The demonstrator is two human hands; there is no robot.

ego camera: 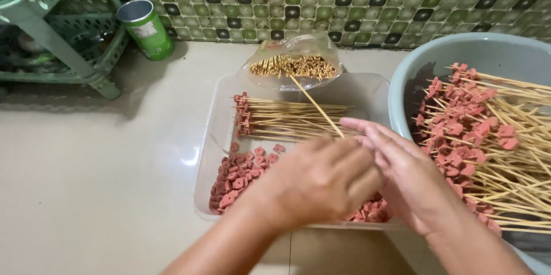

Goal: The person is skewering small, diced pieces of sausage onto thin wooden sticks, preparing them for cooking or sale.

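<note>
My left hand (318, 180) and my right hand (402, 172) meet over a clear plastic tray (209, 137). A thin bamboo skewer (315, 106) sticks out from between them, pointing up and to the left; my right hand's fingers pinch its near end. What my left hand's curled fingers hold is hidden. In the tray lie several skewers tipped with pink sausage pieces (287, 120) and a heap of loose pink sausage slices (238, 177).
A grey basin (459, 51) at the right holds a pile of finished skewers (493, 143). A plastic bag of bare skewers (295, 65) lies behind the tray. A green can (146, 28) and a green plastic rack (57, 28) stand at the back left by the tiled wall.
</note>
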